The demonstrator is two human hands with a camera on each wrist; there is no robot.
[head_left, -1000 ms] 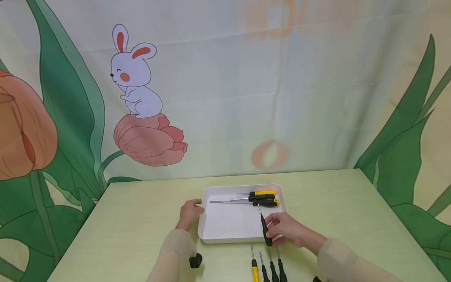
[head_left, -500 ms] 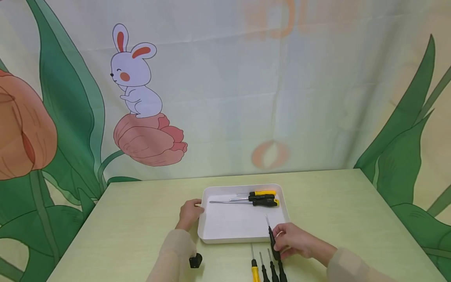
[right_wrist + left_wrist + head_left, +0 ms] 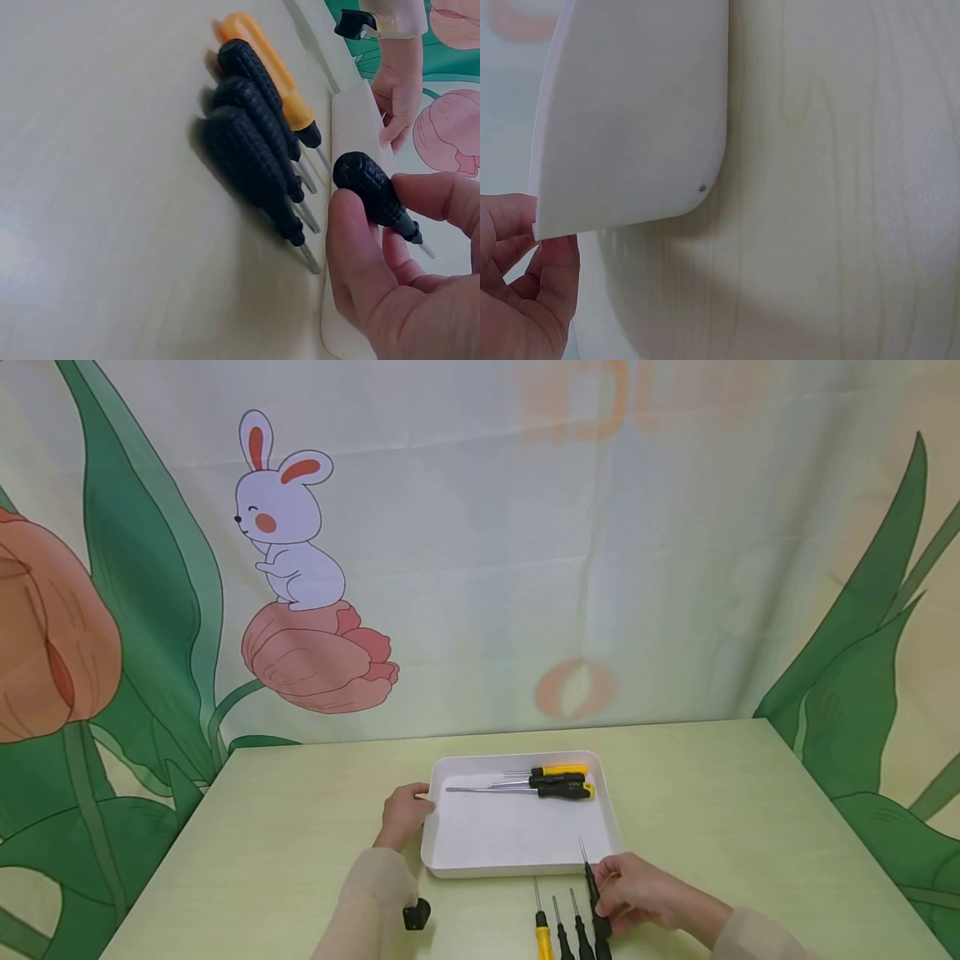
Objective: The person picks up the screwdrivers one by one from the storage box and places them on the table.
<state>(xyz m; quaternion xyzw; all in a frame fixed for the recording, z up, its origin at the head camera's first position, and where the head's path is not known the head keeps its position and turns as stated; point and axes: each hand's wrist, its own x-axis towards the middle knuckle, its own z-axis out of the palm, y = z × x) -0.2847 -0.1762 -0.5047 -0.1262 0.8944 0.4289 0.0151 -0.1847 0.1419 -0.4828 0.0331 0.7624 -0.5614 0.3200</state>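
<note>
A black screwdriver point(image 3: 592, 893) is pinched between the thumb and fingers of my right hand point(image 3: 637, 892), its tip pointing away, by the near right corner of a white tray point(image 3: 495, 843). The right wrist view shows this screwdriver point(image 3: 371, 191) held by the handle in my right hand point(image 3: 405, 277). My left hand point(image 3: 405, 817) grips the tray's left rim, fingers curled at its edge; the left wrist view shows the same hand point(image 3: 529, 285) on the tray wall point(image 3: 630, 112). Several screwdrivers point(image 3: 564, 791) lie in the tray's far right part.
In front of the tray lies a row of screwdrivers, one with a yellow handle point(image 3: 543, 935) and several black ones point(image 3: 247, 157), side by side. A small black object point(image 3: 416, 914) is at my left sleeve. Behind the table point(image 3: 300, 827) hangs a printed curtain point(image 3: 480, 568).
My right hand has moved with the black screwdriver from over the tray's right side toward the near right, above the row. My left hand has stayed on the rim.
</note>
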